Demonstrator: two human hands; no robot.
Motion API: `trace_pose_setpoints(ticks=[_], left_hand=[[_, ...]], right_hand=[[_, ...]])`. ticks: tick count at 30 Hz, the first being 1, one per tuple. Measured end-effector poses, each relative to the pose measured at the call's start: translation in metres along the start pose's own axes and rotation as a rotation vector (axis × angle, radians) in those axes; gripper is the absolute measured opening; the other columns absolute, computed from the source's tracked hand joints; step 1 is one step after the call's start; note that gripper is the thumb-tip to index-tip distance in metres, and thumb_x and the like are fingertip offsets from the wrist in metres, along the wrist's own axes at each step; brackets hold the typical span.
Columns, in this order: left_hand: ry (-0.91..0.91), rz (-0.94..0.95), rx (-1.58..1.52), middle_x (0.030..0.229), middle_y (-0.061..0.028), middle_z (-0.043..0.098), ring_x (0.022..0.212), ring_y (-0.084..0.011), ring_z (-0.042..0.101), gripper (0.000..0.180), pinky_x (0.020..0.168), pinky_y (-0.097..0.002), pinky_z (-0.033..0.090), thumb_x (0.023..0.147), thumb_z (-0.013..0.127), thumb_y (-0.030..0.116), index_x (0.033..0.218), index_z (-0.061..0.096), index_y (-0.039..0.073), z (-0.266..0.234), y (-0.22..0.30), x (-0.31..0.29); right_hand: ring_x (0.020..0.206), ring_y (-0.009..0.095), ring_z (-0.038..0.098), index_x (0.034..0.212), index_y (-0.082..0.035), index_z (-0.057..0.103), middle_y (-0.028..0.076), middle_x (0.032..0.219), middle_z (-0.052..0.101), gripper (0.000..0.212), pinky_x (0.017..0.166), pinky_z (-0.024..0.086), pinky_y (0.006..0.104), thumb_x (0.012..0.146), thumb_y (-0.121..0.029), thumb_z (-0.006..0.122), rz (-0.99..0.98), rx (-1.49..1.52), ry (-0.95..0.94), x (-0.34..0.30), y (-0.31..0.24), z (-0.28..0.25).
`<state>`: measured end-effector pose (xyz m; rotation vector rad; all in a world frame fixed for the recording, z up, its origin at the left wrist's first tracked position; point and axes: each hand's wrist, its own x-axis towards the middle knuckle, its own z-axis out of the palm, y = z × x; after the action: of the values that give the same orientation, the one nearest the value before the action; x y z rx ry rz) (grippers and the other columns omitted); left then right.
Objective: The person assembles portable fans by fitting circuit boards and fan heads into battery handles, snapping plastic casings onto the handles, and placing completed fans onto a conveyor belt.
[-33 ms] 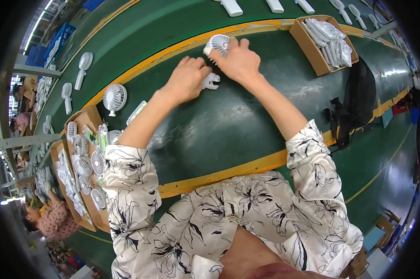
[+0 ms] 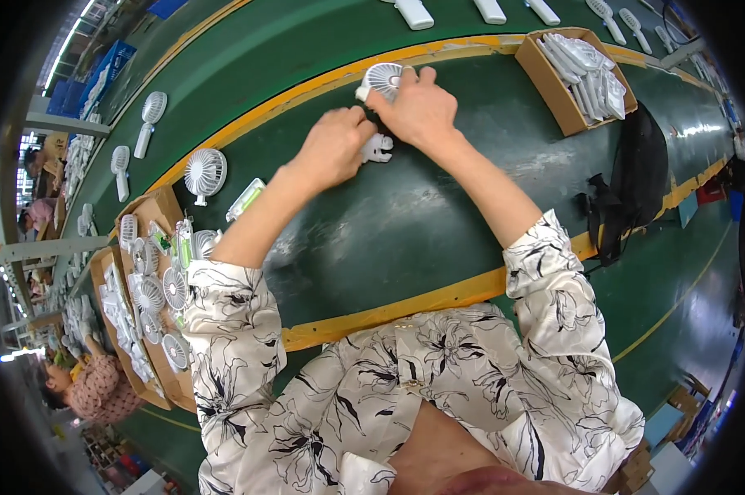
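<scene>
Right hand [image 2: 422,107] grips white fan [image 2: 382,78]; left hand [image 2: 335,148] clasps its base [image 2: 378,148].

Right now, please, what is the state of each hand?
Left hand: closed on a small white part.
Right hand: closed on a white fan head.

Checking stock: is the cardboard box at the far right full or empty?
Full: the cardboard box holds a packed row of white flat parts.
</scene>
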<state>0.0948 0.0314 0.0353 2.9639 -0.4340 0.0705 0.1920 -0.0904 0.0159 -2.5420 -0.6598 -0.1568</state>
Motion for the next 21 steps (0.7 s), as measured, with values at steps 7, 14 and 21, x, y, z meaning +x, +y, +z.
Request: trace_pose_setpoints(ticks=[7,14,21], left_hand=[[0.263,-0.021,-0.116,0.079,-0.0081,0.049,0.074,-0.0231,0.051,0.017,0.061,-0.0338,0.045,0.063,0.06,0.004,0.08,0.058,0.002,0.023,0.049,-0.059],[0.532,-0.406,-0.21,0.09,-0.0096,0.053,0.083,-0.0271,0.051,0.041,0.07,-0.0355,0.045,0.058,0.069,0.013,0.096,0.056,0.001,0.027,0.063,-0.073],[0.181,-0.578,-0.359,0.082,-0.0178,0.059,0.077,-0.0333,0.057,0.037,0.067,-0.0407,0.046,0.062,0.068,0.022,0.089,0.058,-0.002,0.038,0.06,-0.053]], right_hand=[[0.082,0.034,0.052,0.088,0.004,0.057,0.019,0.089,0.051,0.047,0.068,0.045,0.0438,0.069,-0.039,0.059,-0.295,0.05,0.169,-0.008,0.004,0.021],[0.098,0.035,0.051,0.123,0.002,0.039,0.021,0.107,0.051,0.075,0.084,0.041,0.0399,0.063,-0.036,0.064,-0.216,0.161,-0.173,-0.004,0.002,0.012],[0.083,0.027,0.056,0.124,0.001,0.04,0.016,0.097,0.052,0.079,0.072,0.046,0.0349,0.058,-0.028,0.073,-0.054,0.479,-0.155,-0.011,-0.003,0.01]])
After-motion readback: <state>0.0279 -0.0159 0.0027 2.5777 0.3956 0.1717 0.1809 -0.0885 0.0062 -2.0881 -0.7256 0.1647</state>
